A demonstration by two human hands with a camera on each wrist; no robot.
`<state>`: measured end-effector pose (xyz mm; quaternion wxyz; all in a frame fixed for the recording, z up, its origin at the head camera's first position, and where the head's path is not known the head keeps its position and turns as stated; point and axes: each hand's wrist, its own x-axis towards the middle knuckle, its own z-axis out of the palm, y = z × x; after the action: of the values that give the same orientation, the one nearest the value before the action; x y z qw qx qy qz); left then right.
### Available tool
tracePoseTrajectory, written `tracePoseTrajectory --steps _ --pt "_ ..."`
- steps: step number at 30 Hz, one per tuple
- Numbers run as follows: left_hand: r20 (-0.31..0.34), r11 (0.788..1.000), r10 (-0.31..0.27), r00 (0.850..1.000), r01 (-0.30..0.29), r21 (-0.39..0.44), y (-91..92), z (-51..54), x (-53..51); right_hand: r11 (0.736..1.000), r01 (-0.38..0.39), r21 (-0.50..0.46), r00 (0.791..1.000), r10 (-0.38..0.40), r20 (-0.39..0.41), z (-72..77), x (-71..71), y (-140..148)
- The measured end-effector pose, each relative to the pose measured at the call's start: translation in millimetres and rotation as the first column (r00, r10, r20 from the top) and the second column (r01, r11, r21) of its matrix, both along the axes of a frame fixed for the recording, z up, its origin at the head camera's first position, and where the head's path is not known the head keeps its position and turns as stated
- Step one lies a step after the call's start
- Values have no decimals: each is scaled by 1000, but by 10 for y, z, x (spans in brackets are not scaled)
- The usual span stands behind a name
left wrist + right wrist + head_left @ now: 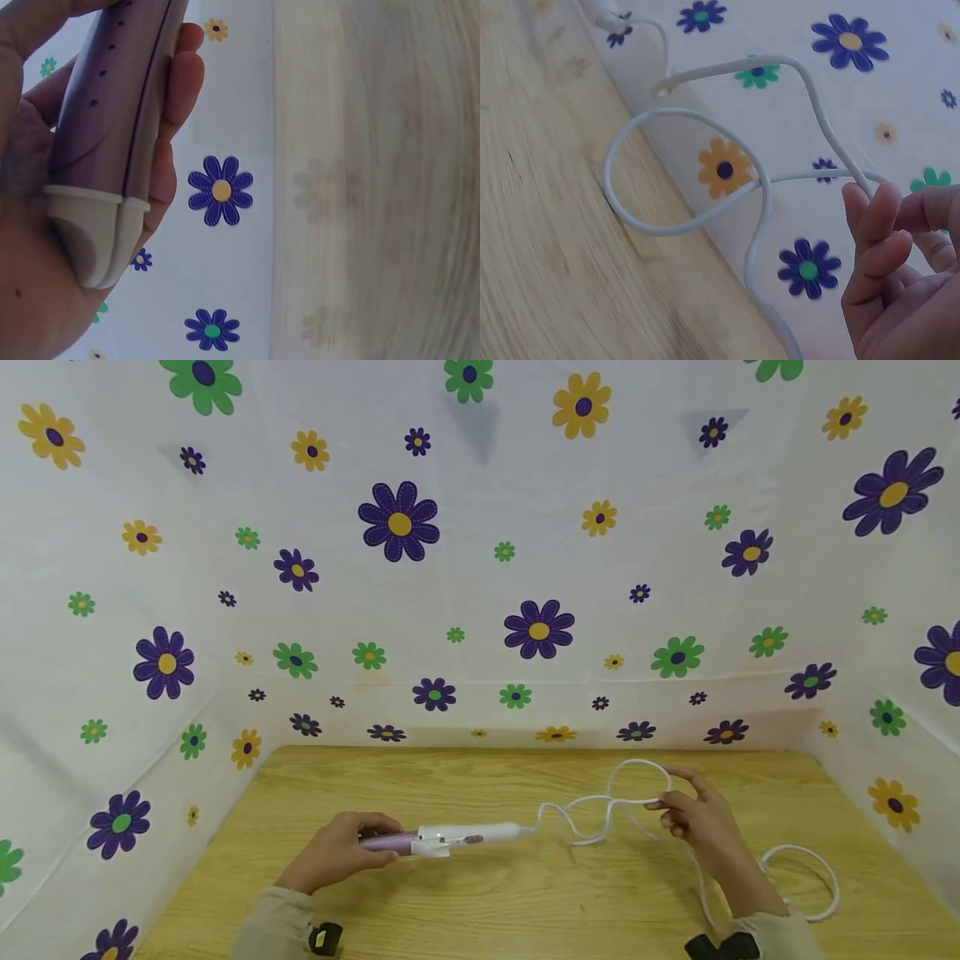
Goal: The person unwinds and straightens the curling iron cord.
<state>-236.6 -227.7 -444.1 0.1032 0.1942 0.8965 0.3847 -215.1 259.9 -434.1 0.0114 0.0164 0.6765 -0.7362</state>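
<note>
A hair straightener [480, 833] with a purple barrel and a white handle is held roughly level above the table. My left hand [341, 852] grips its purple end. Up close in the left wrist view, the straightener [112, 112] has two long halves lying together, a row of small dark holes and white tips against the palm. From the handle, a thin white cord [641, 762] runs right in loose loops. My right hand [705, 827] pinches that cord between thumb and fingers; in the right wrist view the cord [660, 111] hangs in a loop beside the fingertips.
The table [480, 910] has a wood-grain top. A white cloth [465, 593] printed with flowers rises behind it and on both sides. More cord curves near my right forearm. Black straps [325, 939] sit at both wrists.
</note>
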Motion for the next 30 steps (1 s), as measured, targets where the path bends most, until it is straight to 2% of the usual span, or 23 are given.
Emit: tracePoseTrajectory --steps 4,9,13,19,25,30 --pt "8 1000 27 1000 -27 -14 -100 -4 9 997 8 -77 1000 -9 -7 -18 14 211" --pt "1 999 30 1000 -30 -24 -215 -11 1 993 24 -118 1000 -26 -15 -49 0 429" --pt "-3 1000 22 1000 -22 -4 -278 -32 -24 990 15 -141 999 -21 -42 -76 -16 527" --pt "30 999 12 999 -14 43 -333 -79 -72 976 9 -218 998 -21 -51 -68 -17 596" --pt "47 999 33 998 -35 37 -313 -104 -75 979 20 -204 1000 -24 -16 -82 -11 575" --pt "35 1000 1 999 -1 -7 -200 -142 -79 978 30 -204 998 -39 -40 -119 -16 528"
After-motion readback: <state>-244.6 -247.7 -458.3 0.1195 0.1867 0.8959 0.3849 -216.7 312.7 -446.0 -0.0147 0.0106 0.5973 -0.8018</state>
